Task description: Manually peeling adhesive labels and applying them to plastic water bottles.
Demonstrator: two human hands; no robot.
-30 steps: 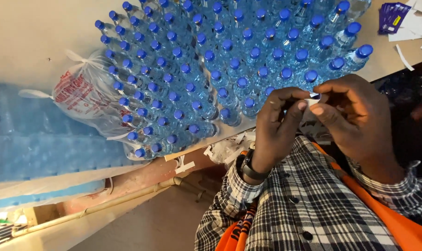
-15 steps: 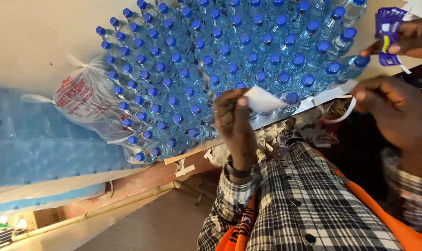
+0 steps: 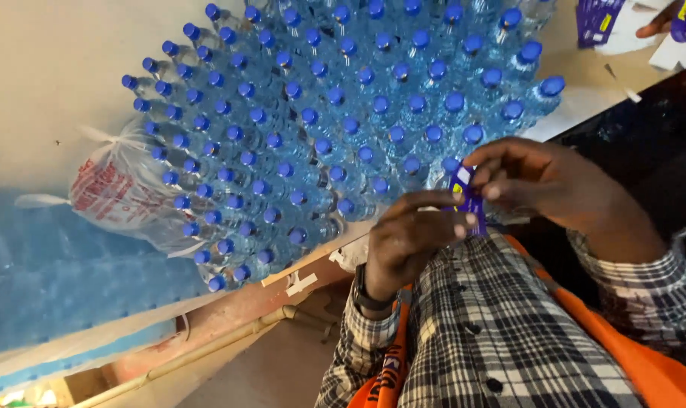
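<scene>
Half a second ago the left hand (image 3: 411,234) held a white slip and the right hand (image 3: 554,185) hung apart; now both meet right of centre, fingers (image 3: 464,219) pinched narrowly on a small purple-and-yellow paper label (image 3: 464,198), just below the blue-capped clear plastic bottles (image 3: 343,121) crowding the table (image 3: 41,68).

A pale tabletop (image 3: 48,68) stands above a reddish floor (image 3: 230,317), with blue plastic-wrapped packs (image 3: 48,279) stacked beside it.

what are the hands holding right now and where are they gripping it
Both hands pinch a small purple label: the right hand holds its upper edge with fingertips, the left hand its lower part, just in front of the blue-capped bottles.
</scene>
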